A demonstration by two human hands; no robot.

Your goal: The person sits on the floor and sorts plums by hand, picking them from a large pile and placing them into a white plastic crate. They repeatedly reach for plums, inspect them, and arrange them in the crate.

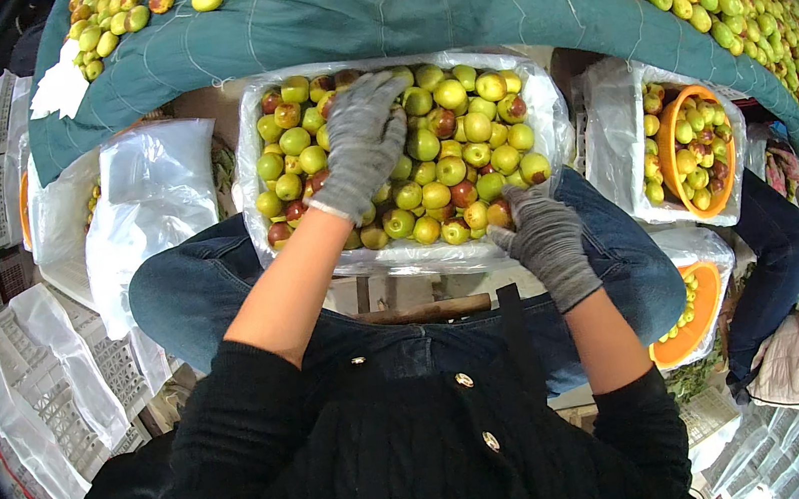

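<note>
A crate lined with clear plastic [542, 98] lies before me, filled with green and reddish-brown jujube fruits [451, 170]. My left hand [364, 140], in a grey knitted glove, rests over the fruit in the upper left-middle part of the crate. Its fingers bend down at the far side, and whether they hold a fruit is hidden. At the near right edge of the crate is my right hand [546, 241], gloved alike, its thumb and fingertips around or against a reddish fruit [498, 214]; a firm hold cannot be made out.
A table covered in green cloth [339, 19] bears many loose fruits beyond the crate. To the right stand a lined crate with an orange basket [667, 146] of fruit and another orange basket [710, 307]. Plastic sheeting [151, 199] covers a crate at left. Another person's leg [775, 253] is at right.
</note>
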